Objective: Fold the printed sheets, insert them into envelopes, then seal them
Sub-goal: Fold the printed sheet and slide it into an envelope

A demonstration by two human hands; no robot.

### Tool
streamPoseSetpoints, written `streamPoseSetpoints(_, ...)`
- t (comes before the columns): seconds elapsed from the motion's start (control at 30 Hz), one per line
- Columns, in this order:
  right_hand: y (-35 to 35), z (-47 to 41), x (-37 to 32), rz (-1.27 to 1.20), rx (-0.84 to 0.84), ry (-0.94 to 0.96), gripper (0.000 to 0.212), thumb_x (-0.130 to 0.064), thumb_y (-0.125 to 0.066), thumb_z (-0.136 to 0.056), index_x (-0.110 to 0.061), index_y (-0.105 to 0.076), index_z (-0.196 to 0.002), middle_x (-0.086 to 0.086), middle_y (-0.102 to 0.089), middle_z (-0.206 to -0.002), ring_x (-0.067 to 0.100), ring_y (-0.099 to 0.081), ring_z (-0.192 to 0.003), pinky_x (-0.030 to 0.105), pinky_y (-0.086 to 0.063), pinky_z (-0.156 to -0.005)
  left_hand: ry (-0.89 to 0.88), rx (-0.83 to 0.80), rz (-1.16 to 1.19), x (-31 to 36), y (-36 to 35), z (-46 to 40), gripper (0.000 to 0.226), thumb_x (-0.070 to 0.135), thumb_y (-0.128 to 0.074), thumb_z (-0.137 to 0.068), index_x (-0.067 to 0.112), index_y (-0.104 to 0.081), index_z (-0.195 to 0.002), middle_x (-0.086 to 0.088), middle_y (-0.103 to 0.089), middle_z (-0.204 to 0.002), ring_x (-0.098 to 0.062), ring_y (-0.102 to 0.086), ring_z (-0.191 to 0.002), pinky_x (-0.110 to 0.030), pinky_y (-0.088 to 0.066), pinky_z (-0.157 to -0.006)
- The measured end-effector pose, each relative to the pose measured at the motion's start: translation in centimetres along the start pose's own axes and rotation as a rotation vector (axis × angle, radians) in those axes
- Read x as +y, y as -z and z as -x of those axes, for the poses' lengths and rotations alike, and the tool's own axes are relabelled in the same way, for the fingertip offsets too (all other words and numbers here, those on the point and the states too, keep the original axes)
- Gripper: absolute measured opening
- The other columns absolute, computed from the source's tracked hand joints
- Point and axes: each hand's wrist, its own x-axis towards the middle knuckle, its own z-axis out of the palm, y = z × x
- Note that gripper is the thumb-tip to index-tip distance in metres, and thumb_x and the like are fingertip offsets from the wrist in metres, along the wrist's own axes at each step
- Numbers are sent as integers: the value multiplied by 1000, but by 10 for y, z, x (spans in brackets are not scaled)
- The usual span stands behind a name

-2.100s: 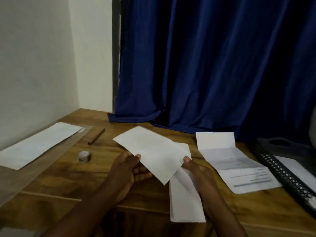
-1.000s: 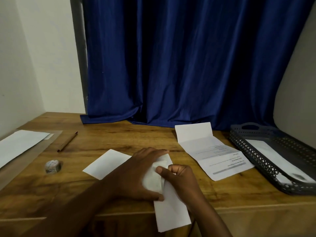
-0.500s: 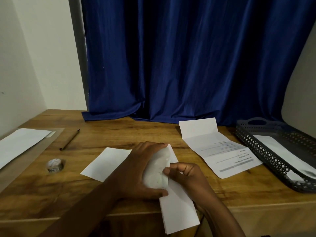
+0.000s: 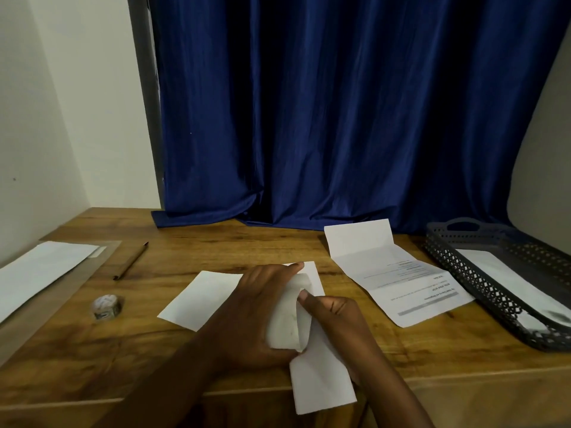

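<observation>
A white envelope point(image 4: 321, 381) lies lengthwise at the table's front edge, its near end hanging over. My left hand point(image 4: 256, 316) rests across a folded white sheet point(image 4: 200, 299) and grips the sheet's end, which curls up at the envelope's mouth point(image 4: 287, 325). My right hand point(image 4: 333, 319) pinches the envelope's lifted edge with the thumb on top. A half-unfolded printed sheet point(image 4: 411, 285) lies to the right.
A dark mesh tray point(image 4: 482, 282) holding a white envelope stands at the right edge. A small glue pot point(image 4: 106, 306) and a pencil point(image 4: 129, 261) lie left of centre. More white paper point(image 4: 40, 273) lies on a clear sleeve at far left. A blue curtain hangs behind.
The folded sheet, held up in the air two seconds ago, now lies on the table with its end at the envelope's mouth. Both hands closed in on it. The camera shifted.
</observation>
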Motion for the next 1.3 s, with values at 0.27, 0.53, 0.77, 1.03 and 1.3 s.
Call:
streamPoseSetpoints(0.27,30,5,-3,55,148,57,52,-25,-66,-95,-51,-52,-137,-22,-51,-140,0,-55,-119,29,-51,-99,108,164,-47,-12,2,0,119,79,-76,-61,51,-6,-153,22,-28,-151,14,-21,-132,-21,-26,-104)
streamPoseSetpoints(0.53,81,27,-40,326,-34,66,21,-28,-70,-91,-26,-74,-112,-10,-79,-101,13,-76,-89,19,-56,-71,94,175,-19,-11,0,-1,116,68,-81,-62,44,-9,-150,3,-36,-154,-1,-26,-131,-34,-24,-109)
streamPoseSetpoints(0.77,75,29,-46,617,-113,63,18,-40,-67,-93,-35,-72,-110,-28,-73,-107,-6,-67,-98,20,-52,-86,78,194,-123,-4,4,-1,111,68,-79,-65,28,-28,-155,2,-38,-153,-15,-35,-137,-32,-23,-113)
streamPoseSetpoints(1.03,74,22,-58,828,-223,12,26,-57,-71,-85,-38,-74,-103,-26,-74,-98,-3,-70,-88,32,-59,-84,17,170,-241,-8,-4,-3,110,78,-71,-63,30,-29,-153,3,-41,-149,-16,-39,-132,-40,-33,-109)
streamPoseSetpoints(1.3,73,2,-64,890,-361,-1,24,-60,-70,-84,-43,-74,-101,-22,-76,-93,0,-71,-84,33,-59,-83,-31,150,-301,-8,-5,-3,114,73,-78,-62,29,-26,-153,-2,-44,-149,-23,-42,-133,-47,-39,-110)
